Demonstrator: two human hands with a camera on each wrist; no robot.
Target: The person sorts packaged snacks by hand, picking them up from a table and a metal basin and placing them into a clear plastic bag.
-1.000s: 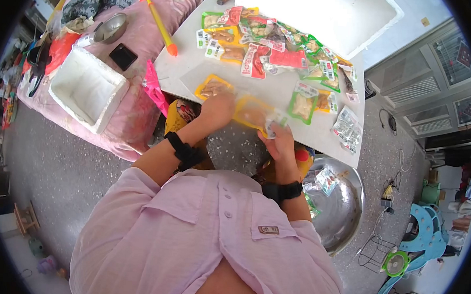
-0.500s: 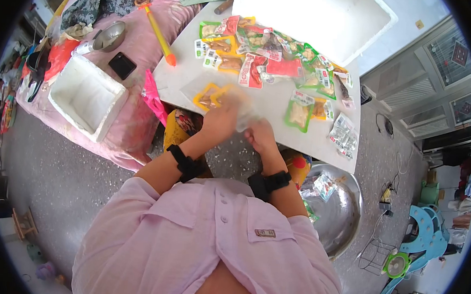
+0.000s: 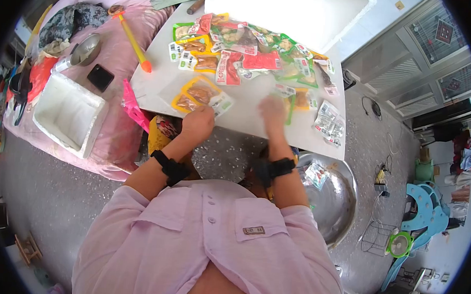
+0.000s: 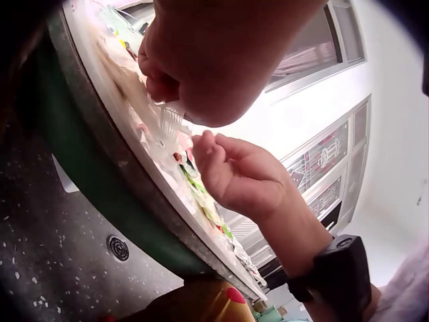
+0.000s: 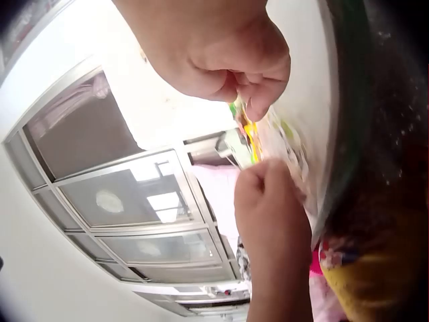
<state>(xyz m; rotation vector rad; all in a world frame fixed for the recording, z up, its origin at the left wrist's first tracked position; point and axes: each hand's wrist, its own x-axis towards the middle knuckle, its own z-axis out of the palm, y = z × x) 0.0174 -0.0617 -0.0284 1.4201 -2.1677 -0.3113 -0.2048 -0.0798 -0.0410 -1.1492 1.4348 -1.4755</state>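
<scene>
The yellow-edged packet (image 3: 200, 94) lies near the table's near edge, left of its middle, overlapping another yellow packet (image 3: 182, 104). Its long axis slants from far left to the label end, near right. It extends beyond and leftward from the left hand (image 3: 198, 125), the nearer one, whose curled fingers appear to pinch its near side. The right hand (image 3: 272, 116), blurred, has fingers curled together, nothing visible between them, beside a green-edged packet (image 3: 290, 108). The table (image 3: 248, 109) extends beneath the packets.

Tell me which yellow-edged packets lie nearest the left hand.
The overlapping pair just beyond the left hand. The other yellow-edged packets lie farther off, at the pile or over to the right.
</scene>
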